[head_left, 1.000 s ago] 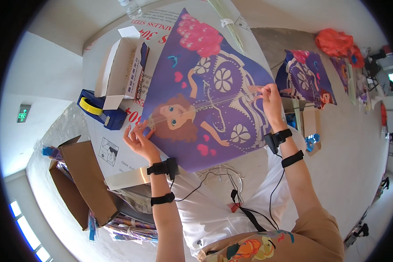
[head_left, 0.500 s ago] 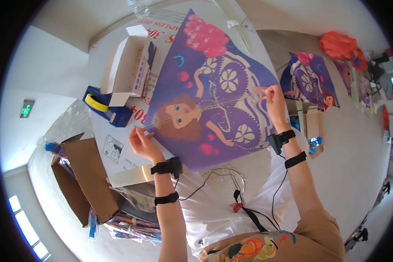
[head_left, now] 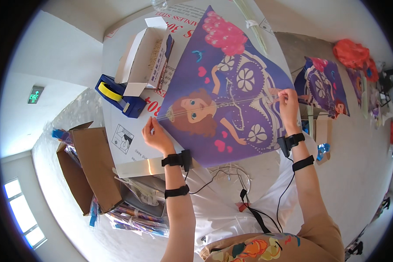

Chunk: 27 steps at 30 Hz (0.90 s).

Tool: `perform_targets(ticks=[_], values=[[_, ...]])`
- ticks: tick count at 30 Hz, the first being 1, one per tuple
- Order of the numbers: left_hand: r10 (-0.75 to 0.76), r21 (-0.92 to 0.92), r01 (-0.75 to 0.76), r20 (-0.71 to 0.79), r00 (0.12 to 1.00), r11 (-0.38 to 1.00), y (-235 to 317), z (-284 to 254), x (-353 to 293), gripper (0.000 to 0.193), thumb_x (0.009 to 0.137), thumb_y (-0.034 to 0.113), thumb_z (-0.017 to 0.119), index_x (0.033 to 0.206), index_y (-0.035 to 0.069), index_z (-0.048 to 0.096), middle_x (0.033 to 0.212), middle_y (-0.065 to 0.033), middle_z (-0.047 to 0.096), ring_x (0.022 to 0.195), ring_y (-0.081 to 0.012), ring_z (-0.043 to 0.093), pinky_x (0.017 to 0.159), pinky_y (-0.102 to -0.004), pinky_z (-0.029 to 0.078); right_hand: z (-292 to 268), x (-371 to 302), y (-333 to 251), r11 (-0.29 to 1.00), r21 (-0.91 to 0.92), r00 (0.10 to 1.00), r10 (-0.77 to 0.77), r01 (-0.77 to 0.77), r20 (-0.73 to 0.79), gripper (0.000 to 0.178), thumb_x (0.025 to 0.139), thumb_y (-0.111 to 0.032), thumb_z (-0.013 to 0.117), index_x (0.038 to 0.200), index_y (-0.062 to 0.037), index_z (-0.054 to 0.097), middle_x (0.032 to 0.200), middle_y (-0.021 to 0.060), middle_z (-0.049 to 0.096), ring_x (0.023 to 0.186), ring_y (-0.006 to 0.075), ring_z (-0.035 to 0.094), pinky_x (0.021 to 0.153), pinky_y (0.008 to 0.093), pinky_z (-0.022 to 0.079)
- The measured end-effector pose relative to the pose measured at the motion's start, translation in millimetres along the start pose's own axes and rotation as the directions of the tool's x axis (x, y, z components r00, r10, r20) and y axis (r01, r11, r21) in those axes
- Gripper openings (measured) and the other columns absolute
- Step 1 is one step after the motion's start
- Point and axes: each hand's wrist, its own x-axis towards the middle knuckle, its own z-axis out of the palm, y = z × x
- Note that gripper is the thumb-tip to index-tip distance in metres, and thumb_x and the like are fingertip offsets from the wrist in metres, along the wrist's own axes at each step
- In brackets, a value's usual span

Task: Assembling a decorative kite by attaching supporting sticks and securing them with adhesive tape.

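A purple kite sheet [head_left: 249, 118] printed with a doll-like figure in a gown and pink balloons lies on the table, its tip pointing away. Across its middle runs a thin pale rod [head_left: 231, 102]. My left hand [head_left: 156, 135] pinches the rod's left end at the sheet's left corner. At the other end, my right hand [head_left: 288, 102] pinches it with fingertips over the white hem of the printed gown. Both hands wear black wrist straps with small devices and cables.
Left of the sheet stand a blue tape dispenser [head_left: 133, 107] with yellow core and an open white box [head_left: 137, 56] of small beige pieces. A bundle of pale rods [head_left: 253, 26] lies beyond. Similar sheets [head_left: 323, 83] are at right; an open cardboard box [head_left: 96, 170] sits lower left.
The whole view has shifted, so the table and hands appear farther right and slightly higher. Both hands keep their pinch on the thin rod, which still crosses the sheet.
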Motion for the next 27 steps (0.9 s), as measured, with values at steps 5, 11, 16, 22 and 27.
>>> perform_targets(ticks=[5,11,16,22,27], values=[[0.105,0.049,-0.104,-0.007,0.994,0.993,-7,0,2,0.018,0.089,0.016,0.067,0.098,0.001,0.073,0.091,-0.0036,0.062,0.061,-0.0087,0.052,0.053,-0.0225,0.044,1,0,0,1.000,-0.002,1.000,0.006,-0.006,-0.018,0.011,0.086,0.001,0.063,0.089,-0.0010,0.052,0.089,0.0118,0.054,0.081,0.0262,0.057,0.068,0.0312,0.051],[0.137,0.059,-0.138,0.010,0.991,0.989,-4,0,-2,0.018,0.088,0.015,0.069,0.100,0.003,0.073,0.092,-0.0054,0.062,0.074,-0.0132,0.057,0.057,-0.0254,0.046,-3,1,-1,1.000,-0.025,1.000,0.018,-0.019,-0.024,0.011,0.086,0.001,0.062,0.088,-0.0007,0.052,0.089,0.0122,0.054,0.080,0.0274,0.056,0.068,0.0326,0.050],[0.222,0.163,-0.226,0.037,0.974,0.961,-10,-6,4,0.018,0.088,0.014,0.069,0.101,0.003,0.073,0.093,-0.0053,0.062,0.075,-0.0127,0.057,0.057,-0.0260,0.046,3,1,9,0.996,-0.077,0.998,-0.049,0.046,-0.038,0.011,0.084,0.003,0.062,0.086,-0.0018,0.052,0.088,0.0124,0.053,0.079,0.0279,0.056,0.069,0.0334,0.048],[0.153,0.106,-0.156,0.039,0.988,0.982,-1,-3,-1,0.019,0.088,0.013,0.068,0.102,0.000,0.072,0.096,-0.0057,0.061,0.076,-0.0132,0.059,0.061,-0.0259,0.050,-1,-1,-1,1.000,-0.001,1.000,0.010,-0.010,-0.027,0.013,0.083,0.006,0.062,0.086,-0.0031,0.052,0.090,0.0113,0.052,0.080,0.0271,0.056,0.069,0.0328,0.048],[0.144,0.125,-0.148,0.041,0.989,0.981,0,-3,-1,0.020,0.088,0.013,0.068,0.103,0.001,0.072,0.096,-0.0056,0.062,0.077,-0.0137,0.059,0.061,-0.0258,0.050,-1,-1,0,1.000,0.019,0.999,0.013,-0.013,-0.034,0.014,0.082,0.006,0.062,0.086,-0.0029,0.053,0.091,0.0110,0.051,0.081,0.0263,0.057,0.068,0.0319,0.048]])
